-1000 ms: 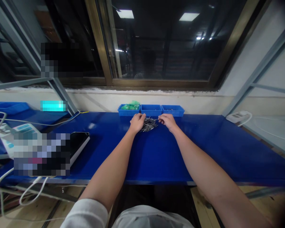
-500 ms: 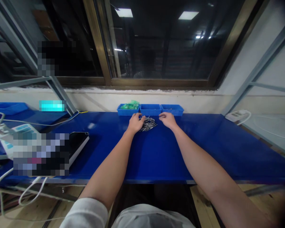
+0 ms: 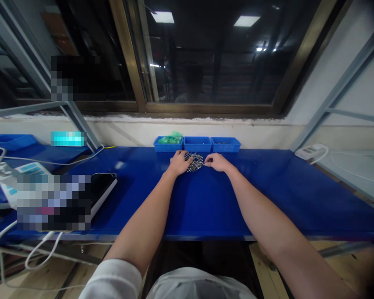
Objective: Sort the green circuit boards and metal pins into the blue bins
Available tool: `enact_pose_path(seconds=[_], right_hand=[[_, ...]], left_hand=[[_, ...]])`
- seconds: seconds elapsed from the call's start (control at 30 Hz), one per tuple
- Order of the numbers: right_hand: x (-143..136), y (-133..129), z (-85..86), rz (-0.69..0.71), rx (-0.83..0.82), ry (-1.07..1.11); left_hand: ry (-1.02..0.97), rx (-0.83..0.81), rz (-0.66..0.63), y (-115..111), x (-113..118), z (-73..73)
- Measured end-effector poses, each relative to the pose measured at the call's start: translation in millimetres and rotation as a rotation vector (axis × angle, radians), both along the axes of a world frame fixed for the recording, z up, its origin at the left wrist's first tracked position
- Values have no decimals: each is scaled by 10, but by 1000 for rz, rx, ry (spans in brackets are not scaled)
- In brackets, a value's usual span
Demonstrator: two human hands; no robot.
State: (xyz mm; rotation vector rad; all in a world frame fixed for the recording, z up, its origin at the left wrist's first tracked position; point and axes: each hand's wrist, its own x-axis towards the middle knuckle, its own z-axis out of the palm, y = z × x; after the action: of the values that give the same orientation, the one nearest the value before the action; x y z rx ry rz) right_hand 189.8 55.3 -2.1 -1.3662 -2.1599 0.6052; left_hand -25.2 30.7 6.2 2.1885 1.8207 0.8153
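Observation:
A heap of small, thin metal pins or screws (image 3: 196, 162), silvery and dark, lies on the blue table; their exact kind is too small to make out. My left hand (image 3: 178, 163) rests at the heap's left side, fingers apart and thumb reaching onto the pieces. On the opposite side, my right hand (image 3: 218, 162) has thumb and forefinger curled together at the heap's right edge. Whatever may be between those fingertips is too small to see. Just behind the heap stand three blue bins, the left bin (image 3: 159, 148) with green plastic packets (image 3: 171, 138) in it.
The middle bin (image 3: 197, 147) and right bin (image 3: 226, 147) sit against the wall below a window. To the left are a dark-topped device (image 3: 104, 185), partly blurred out, and white cables. A white power strip (image 3: 310, 151) lies at the right by a grey metal frame.
My right hand has moved left and slightly nearer to me, from beside the heap to its edge, its fingers curling in. My left hand has shifted slightly over the pieces.

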Motion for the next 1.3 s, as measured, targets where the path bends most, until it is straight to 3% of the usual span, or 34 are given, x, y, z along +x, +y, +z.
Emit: enact_pose_path(seconds=[0.17,0.4,0.5,0.7,0.97,1.17,1.3], right_hand=[[12,9,5,-6,8,120],[-128,-75,113,-10,63,336],[-196,-126,151,-7,21,437],[-238,-182,185,-16,-90,658],[-160,-187,193,37,-169,683],[0,-38,153,-197,-186,645],[156,42,161,-331,-72,773]], left_hand=[[-45,73,-36,-19,5,19],[-30,159,-279,-104,89,54],[-22,154,-320,-124,127,60],[-63,170,-274,-119,145,65],[8,96,-252,-131,127,71],[-30,40,-23,-67,59,61],[-47,16,23,-56,30,71]])
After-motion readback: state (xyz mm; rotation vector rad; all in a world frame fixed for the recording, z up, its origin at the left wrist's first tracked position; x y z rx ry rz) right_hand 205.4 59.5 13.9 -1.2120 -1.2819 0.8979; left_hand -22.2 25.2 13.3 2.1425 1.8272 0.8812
